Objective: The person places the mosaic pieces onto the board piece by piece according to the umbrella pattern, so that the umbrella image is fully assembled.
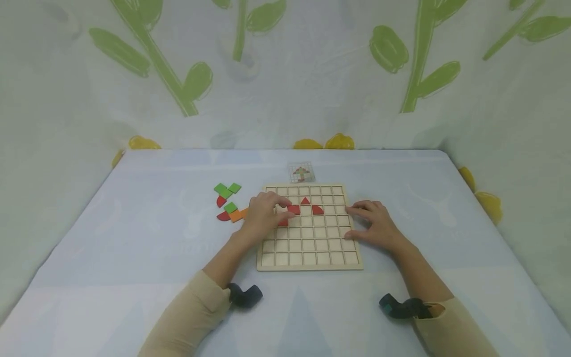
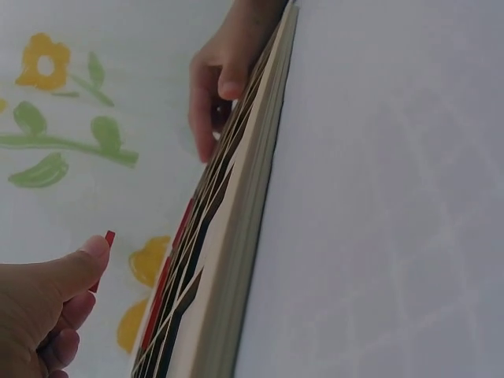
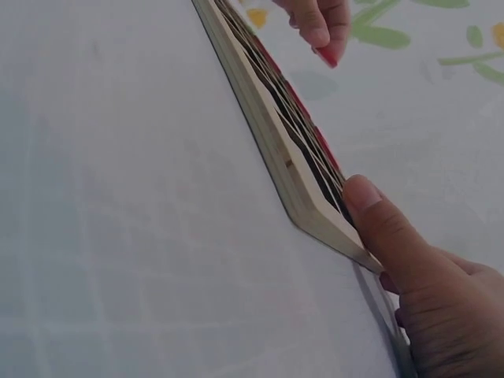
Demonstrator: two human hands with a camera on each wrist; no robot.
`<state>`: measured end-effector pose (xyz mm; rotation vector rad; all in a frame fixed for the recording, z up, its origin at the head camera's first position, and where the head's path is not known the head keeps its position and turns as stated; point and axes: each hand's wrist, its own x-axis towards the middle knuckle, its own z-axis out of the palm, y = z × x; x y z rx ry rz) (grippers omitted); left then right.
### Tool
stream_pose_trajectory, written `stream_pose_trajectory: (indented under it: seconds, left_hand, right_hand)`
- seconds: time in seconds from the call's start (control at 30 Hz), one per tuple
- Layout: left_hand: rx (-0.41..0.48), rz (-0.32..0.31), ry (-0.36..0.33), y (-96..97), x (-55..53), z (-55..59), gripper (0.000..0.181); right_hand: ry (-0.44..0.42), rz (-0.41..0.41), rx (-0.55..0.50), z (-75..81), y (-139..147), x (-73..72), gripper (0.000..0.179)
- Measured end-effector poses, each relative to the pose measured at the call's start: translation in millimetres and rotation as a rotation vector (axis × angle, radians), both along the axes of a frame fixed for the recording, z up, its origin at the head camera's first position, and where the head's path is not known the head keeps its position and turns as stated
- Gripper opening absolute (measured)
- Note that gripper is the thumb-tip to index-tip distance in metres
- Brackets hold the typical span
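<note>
My left hand [image 1: 263,210] pinches a flat red tile [image 1: 293,210] between thumb and fingers, over the left part of the wooden grid board [image 1: 310,268]. In the left wrist view the tile [image 2: 109,240] is seen edge-on, raised above the board. On the board lie a red triangle [image 1: 305,201], a red quarter-round tile [image 1: 317,210] and another red piece [image 1: 283,223], partly covered by my left hand. My right hand [image 1: 374,225] touches the board's right edge, with thumb and fingers spread apart.
Left of the board lie several loose tiles: green squares [image 1: 226,193], orange ones [image 1: 235,216] and red rounded ones [image 1: 223,216]. A pattern card [image 1: 301,172] with a small tree-like figure lies behind the board. A patterned cloth wall [image 1: 303,99] rises beyond the table.
</note>
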<state>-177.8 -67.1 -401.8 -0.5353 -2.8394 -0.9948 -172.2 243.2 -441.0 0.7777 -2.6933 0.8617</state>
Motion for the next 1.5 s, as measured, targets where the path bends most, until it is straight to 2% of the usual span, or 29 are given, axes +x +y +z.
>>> stream_pose_trajectory:
  seconds: [0.13, 0.4, 0.6, 0.87, 1.13, 1.3, 1.5]
  left_hand:
    - [0.005, -0.025, 0.004, 6.7, -0.5, 0.1, 0.029]
    - [-0.005, -0.073, 0.021, 17.1, -0.3, -3.9, 0.033]
    - [0.007, -0.103, -0.002, 27.9, 1.7, -6.3, 0.029]
    - [0.000, -0.132, 0.049, 41.2, 1.7, -8.0, 0.026]
    - [-0.003, -0.151, -0.019, 52.6, 0.0, -11.4, 0.027]
    - [-0.023, -0.158, -0.038, 59.4, -0.7, -13.7, 0.031]
    - [-0.048, -0.173, 0.009, 66.9, -3.0, -17.2, 0.032]
  right_hand:
    - [0.014, -0.006, -0.011, -0.5, 0.4, -0.1, 0.064]
    - [-0.017, -0.009, -0.018, -3.4, -0.1, 3.5, 0.064]
    - [-0.014, -0.012, -0.021, -3.2, 0.6, 4.5, 0.065]
    - [-0.049, -0.013, -0.020, -2.0, 0.1, 5.7, 0.067]
    - [-0.028, 0.002, -0.026, -1.0, -0.2, 3.7, 0.066]
    - [-0.022, 0.009, -0.030, -0.6, -0.2, 2.6, 0.066]
    - [0.001, 0.017, -0.033, -1.0, 0.8, 1.3, 0.066]
